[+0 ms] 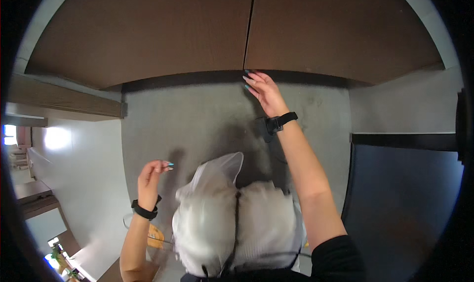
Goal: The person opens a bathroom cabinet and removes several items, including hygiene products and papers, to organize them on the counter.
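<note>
Meeting at a narrow seam, a brown left cabinet door point(143, 30) and a brown right cabinet door point(335, 30) span the top of the view. At their lower edges, just by the seam, is the right hand point(268, 93), fingers slightly spread; whether the fingertips touch the wood is unclear. Well apart, the left hand point(149, 174) is raised over the grey surface point(318, 149), fingers bent toward the thumb; I cannot tell whether they press together. Between the forearms sits a bulky white bundle point(205, 223) with a black cord point(237, 227).
</note>
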Motion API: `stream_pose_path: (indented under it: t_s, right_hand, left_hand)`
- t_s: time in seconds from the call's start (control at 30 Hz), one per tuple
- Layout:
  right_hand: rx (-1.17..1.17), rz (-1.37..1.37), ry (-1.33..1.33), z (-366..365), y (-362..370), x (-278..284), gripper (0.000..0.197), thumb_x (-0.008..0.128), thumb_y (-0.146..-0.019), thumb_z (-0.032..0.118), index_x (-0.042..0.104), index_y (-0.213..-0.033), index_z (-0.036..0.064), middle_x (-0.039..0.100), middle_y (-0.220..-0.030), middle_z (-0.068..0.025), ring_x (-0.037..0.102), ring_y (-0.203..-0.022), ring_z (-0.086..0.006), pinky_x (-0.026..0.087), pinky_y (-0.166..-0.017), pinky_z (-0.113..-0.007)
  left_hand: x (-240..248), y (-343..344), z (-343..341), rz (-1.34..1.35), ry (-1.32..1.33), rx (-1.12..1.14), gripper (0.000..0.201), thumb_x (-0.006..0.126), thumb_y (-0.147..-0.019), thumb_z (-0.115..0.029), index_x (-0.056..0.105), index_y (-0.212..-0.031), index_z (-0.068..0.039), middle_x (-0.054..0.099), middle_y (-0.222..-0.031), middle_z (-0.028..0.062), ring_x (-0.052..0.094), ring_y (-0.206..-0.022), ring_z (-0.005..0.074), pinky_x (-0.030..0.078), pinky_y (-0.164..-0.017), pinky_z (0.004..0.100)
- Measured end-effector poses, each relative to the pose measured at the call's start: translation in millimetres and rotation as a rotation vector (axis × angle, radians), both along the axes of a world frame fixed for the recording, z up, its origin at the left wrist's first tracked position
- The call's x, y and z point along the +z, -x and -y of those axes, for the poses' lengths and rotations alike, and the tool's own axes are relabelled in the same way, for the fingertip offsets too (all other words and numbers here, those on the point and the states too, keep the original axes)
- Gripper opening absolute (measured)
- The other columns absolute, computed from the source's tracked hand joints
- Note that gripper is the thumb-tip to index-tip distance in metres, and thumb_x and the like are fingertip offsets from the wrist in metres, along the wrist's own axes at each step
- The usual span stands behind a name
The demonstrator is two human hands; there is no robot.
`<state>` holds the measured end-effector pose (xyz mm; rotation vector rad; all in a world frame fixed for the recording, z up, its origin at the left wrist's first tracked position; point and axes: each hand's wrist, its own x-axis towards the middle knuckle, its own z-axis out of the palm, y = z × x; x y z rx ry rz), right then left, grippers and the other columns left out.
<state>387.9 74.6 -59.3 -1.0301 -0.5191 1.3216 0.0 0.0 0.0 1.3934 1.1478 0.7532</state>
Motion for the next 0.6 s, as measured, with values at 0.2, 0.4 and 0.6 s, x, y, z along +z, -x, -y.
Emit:
stream_pose_path:
  t_s: [0.2,0.4,0.6]
  right_hand:
    - [-0.142,-0.369,-0.091,50,30,0,0.004,0.049,-0.079,0.003,0.053,-0.078,0.0048,0.059,-0.094,-0.0094,0.055,-0.099,-0.0223,0.039,-0.090,-0.041]
    - [-0.137,-0.420,-0.023,40,13,-14,0.005,0.051,-0.077,0.015,0.051,-0.074,0.0114,0.059,-0.091,-0.0037,0.052,-0.094,-0.0171,0.030,-0.090,-0.038]
    - [-0.112,-0.427,0.002,41,24,-2,0.008,0.052,-0.076,0.019,0.050,-0.069,0.0156,0.059,-0.086,0.0010,0.051,-0.091,-0.0132,0.028,-0.087,-0.036]
  left_hand:
    - [-22,-20,72,-0.040,0.265,-0.247,0.017,0.042,-0.087,-0.001,0.054,-0.098,0.001,0.062,-0.093,0.0068,0.059,-0.086,0.0140,0.045,-0.076,0.0246]
    - [-29,-90,40,-0.098,0.122,-0.498,0.016,0.049,-0.084,-0.005,0.054,-0.098,0.002,0.064,-0.091,0.0071,0.059,-0.083,0.0106,0.047,-0.074,0.0241]
    - [-33,-115,-18,0.177,0.216,-0.344,0.024,0.048,-0.089,-0.019,0.051,-0.105,0.000,0.061,-0.093,0.0048,0.058,-0.081,0.0125,0.044,-0.073,0.0244]
